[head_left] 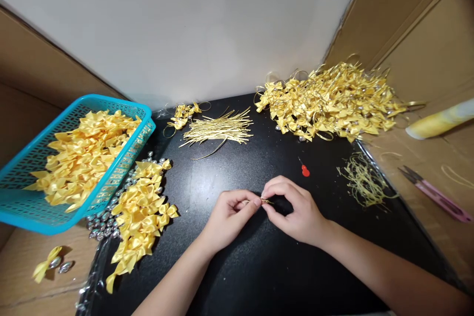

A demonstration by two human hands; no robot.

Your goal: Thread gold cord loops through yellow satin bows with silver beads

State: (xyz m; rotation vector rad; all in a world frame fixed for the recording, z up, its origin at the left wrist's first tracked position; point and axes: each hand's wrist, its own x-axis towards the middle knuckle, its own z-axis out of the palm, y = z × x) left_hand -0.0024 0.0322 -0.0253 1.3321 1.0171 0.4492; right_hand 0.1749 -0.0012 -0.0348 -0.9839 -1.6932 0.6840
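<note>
Over the middle of the black table, my left hand (231, 215) and my right hand (296, 207) meet fingertip to fingertip. Both are closed in a pinch on a short bit of gold cord (268, 201); most of it is hidden by the fingers. Beyond them lies a bundle of cut gold cords (218, 127). A red needle threader (305, 171) rests just past my right hand. Left of my left hand is a heap of yellow ribbon bows (138, 207), with silver bells (103, 224) beside it.
A blue basket (48, 227) of yellow bows stands at the left. At the back right is a large pile of bows with gold loops (333, 103). Cord scraps (363, 180) and pink-handled thread snips (435, 195) lie at the right. Cardboard walls (418, 19) flank the table.
</note>
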